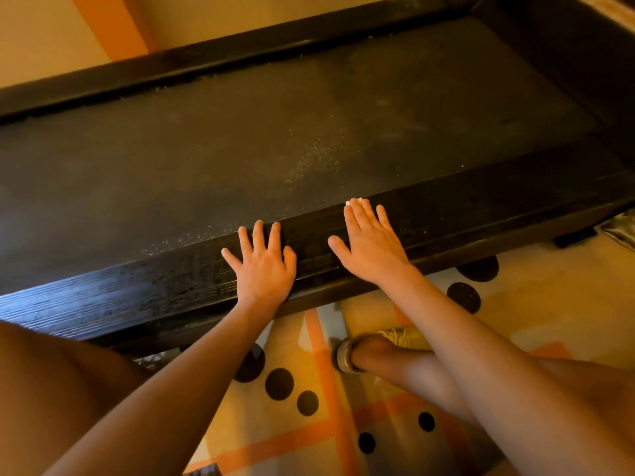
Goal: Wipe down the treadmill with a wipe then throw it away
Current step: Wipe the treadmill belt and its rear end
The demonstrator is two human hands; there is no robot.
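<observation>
Head view: treadmill (309, 132) lengthwise left-to-right, wipe (355, 201) under flat right hand (371, 249).

Open treadmill belt (275, 139) ahead, side rails (213, 53) along both edges.

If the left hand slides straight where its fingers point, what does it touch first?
The left hand lies flat on the near side rail; straight ahead it would probably meet the dusty belt first.
</observation>
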